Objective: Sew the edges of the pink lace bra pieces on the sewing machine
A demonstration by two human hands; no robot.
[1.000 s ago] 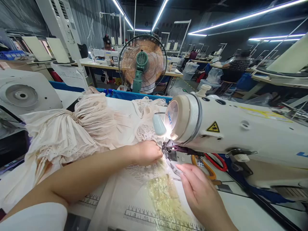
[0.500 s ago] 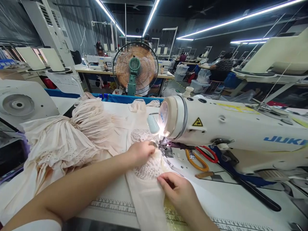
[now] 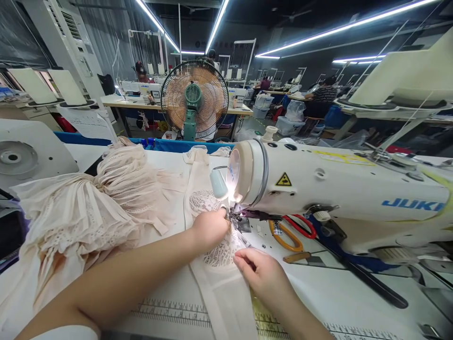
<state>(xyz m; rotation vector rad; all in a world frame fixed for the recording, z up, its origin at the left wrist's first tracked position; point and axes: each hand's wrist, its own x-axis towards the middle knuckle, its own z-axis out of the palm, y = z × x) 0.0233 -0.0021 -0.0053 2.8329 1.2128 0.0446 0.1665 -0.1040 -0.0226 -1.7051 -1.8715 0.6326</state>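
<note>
**Beside the presser foot (image 3: 232, 217): lace piece (image 3: 218, 257) laid lengthwise**

Along the white table (image 3: 329, 293), the lace piece is stretched from the near edge toward the fan (image 3: 193, 97), its long axis slanted slightly left at the far end. Its middle is covered by the left hand (image 3: 211, 230), which is set just left of the presser foot and is the nearer of the two; its fingers are curled, but whether fabric is gripped cannot be made out. Nearer the body, the lace's right edge is pinched between thumb and forefinger of the right hand (image 3: 257, 269). Beneath the fabric's near end, a printed ruler (image 3: 170, 309) is crossed.
</note>
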